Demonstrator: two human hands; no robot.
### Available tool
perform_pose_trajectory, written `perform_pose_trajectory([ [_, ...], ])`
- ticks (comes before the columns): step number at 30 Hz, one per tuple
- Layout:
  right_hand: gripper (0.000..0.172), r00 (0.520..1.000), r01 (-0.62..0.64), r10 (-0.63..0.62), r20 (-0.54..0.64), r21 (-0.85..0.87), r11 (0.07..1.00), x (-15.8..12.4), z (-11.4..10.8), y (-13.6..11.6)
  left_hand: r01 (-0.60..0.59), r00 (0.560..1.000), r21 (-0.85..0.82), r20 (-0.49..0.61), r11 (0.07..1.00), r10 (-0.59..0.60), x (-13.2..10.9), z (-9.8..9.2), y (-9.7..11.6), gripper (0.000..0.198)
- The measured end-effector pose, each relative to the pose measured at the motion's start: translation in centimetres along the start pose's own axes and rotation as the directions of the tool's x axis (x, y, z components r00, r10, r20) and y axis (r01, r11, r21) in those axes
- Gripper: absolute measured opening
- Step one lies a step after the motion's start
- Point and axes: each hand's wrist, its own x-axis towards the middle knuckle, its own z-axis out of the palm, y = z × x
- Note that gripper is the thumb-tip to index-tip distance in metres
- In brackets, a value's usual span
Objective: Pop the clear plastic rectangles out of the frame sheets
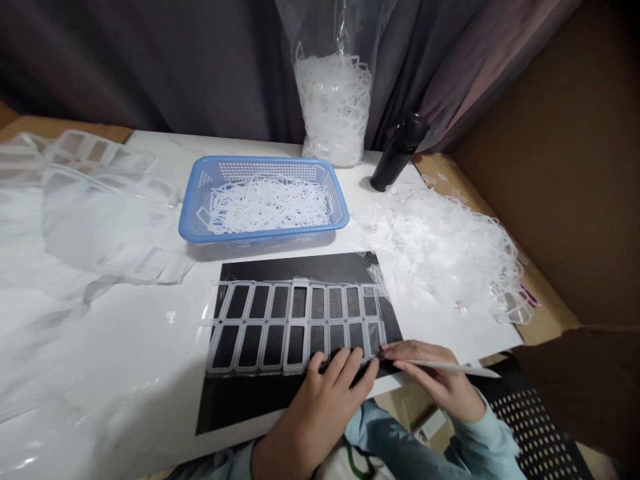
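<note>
A clear plastic lattice (295, 327) with two rows of rectangular openings lies flat on a black sheet (240, 407). My left hand (330, 393) presses on the lattice's near edge with its fingers spread. My right hand (430, 377) is just to the right, at the lattice's lower right corner. Its fingers pinch a slim white stick (463, 368) that runs out to the right. The hands nearly touch, and the left hand covers part of the lower row.
A blue plastic basket (265, 235) holds white plastic strips. Behind stand a bag of the same strips (333, 110) and a black bottle (399, 152). A loose heap of clear strips (443, 250) lies to the right, and large clear plastic sheets (100, 207) lie to the left.
</note>
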Motion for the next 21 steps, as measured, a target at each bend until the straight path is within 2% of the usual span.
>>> perform_pose_trajectory([
  [5,0.02,0.996,0.061,-0.054,0.07,-0.104,0.993,0.7,-0.4,-0.6,-0.004,1.0,0.014,-0.014,1.0,0.004,-0.3,0.6,0.1,0.035],
  [10,0.026,0.97,0.227,-0.198,0.14,-0.239,0.944,1.0,-0.6,-1.5,0.011,0.999,-0.073,-0.032,0.997,-0.014,-0.1,0.0,0.0,0.03],
  [15,0.028,0.972,0.234,-0.219,0.087,-0.468,0.852,-1.0,1.0,-0.8,0.017,0.998,-0.075,-0.064,0.997,-0.021,0.4,-0.2,0.0,0.028],
  [21,0.034,0.955,0.246,-0.296,-0.004,-0.545,0.801,-2.5,3.2,0.1,0.031,0.994,-0.118,-0.097,0.993,-0.042,0.6,-0.2,0.1,0.034],
])
